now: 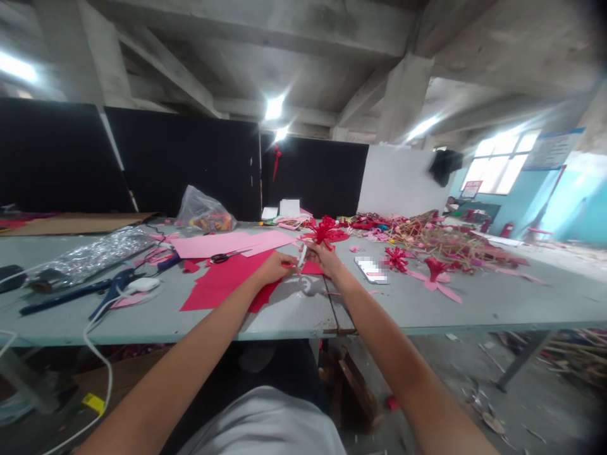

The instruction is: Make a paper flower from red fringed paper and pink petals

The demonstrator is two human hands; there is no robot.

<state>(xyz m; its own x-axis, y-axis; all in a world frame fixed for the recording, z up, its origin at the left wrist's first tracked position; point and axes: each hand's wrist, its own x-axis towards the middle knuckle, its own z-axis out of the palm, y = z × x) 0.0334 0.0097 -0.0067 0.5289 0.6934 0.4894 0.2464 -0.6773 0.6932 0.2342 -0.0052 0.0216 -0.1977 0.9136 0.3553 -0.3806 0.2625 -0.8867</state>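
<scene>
Both my arms reach out over a grey table (474, 303). My left hand (275, 266) is closed in a pinch on a small red paper piece at its fingertips. My right hand (322, 256) is closed around the base of a red paper flower (325, 232) that stands above it. A white strip (302, 256) hangs between the two hands. Red paper sheets (222, 284) lie under and left of my left hand.
Pink paper sheets (227, 243) with black-handled scissors (222, 257) lie behind the red ones. A phone (372, 270) lies right of my hands. Finished red flowers (396, 258) and a heap of sticks (450, 243) fill the right. A plastic bag (203, 215) and foil roll (95, 253) sit left.
</scene>
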